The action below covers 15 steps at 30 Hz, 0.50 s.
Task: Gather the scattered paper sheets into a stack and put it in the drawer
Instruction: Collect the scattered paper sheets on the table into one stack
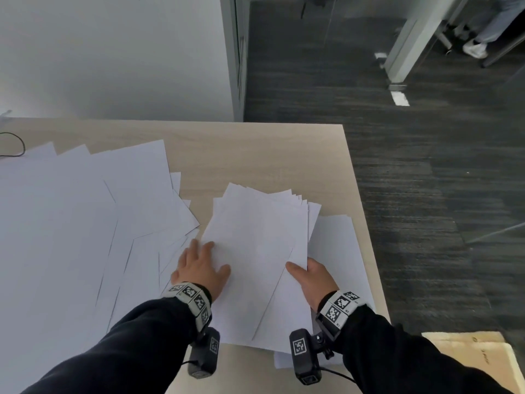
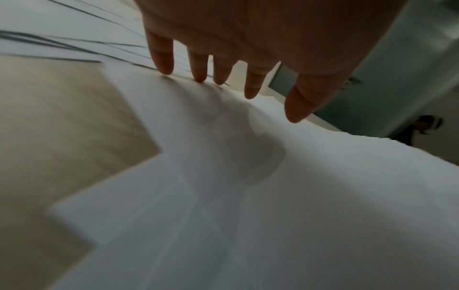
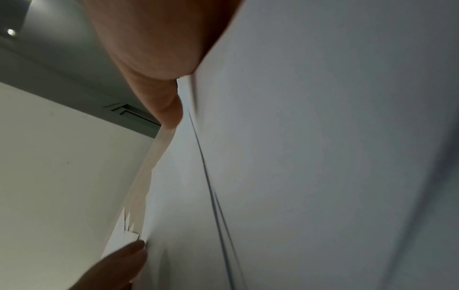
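Head view: paper stack (image 1: 255,251) pinched in right grip (image 1: 312,275), flat-fingered left grip (image 1: 200,268) on its edge.

Office setting: light wood-laminate desk (image 1: 255,149), dark grey carpet-tile floor (image 1: 397,180), plain white wall (image 1: 113,52), glass partition (image 1: 326,38).

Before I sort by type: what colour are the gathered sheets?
Plain white sheets, no visible print; clearest in the head view.

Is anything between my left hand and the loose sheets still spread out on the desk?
Nothing visible. The left hand rests on the gathered stack, and the scattered sheets lie right beside it on the open desk.
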{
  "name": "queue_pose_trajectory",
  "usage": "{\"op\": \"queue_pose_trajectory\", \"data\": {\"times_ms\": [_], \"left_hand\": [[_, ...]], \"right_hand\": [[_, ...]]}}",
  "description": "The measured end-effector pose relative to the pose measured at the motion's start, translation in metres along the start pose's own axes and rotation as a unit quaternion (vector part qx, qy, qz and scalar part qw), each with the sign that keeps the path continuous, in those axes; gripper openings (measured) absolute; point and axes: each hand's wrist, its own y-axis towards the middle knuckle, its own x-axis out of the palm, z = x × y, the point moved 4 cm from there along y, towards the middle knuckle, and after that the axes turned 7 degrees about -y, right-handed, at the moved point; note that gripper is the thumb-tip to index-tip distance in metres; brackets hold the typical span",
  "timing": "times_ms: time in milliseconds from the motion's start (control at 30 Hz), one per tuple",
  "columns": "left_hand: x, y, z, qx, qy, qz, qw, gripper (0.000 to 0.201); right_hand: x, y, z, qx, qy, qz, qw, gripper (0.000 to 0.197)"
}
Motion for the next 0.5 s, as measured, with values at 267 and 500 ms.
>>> {"op": "queue_pose_trajectory", "data": {"times_ms": [267,500], "left_hand": [[0.018,-0.033,0.007,0.039,0.026,-0.028,0.999,0.075],[-0.001,-0.039,-0.020,0.068,-0.059,0.002,0.996,0.062]], "right_hand": [[0.017,-0.005,-0.008,-0.005,0.015,-0.023,1.000,0.014],[0.013,-0.003,-0.013,0.010,-0.075,-0.003,0.997,0.016]]}}
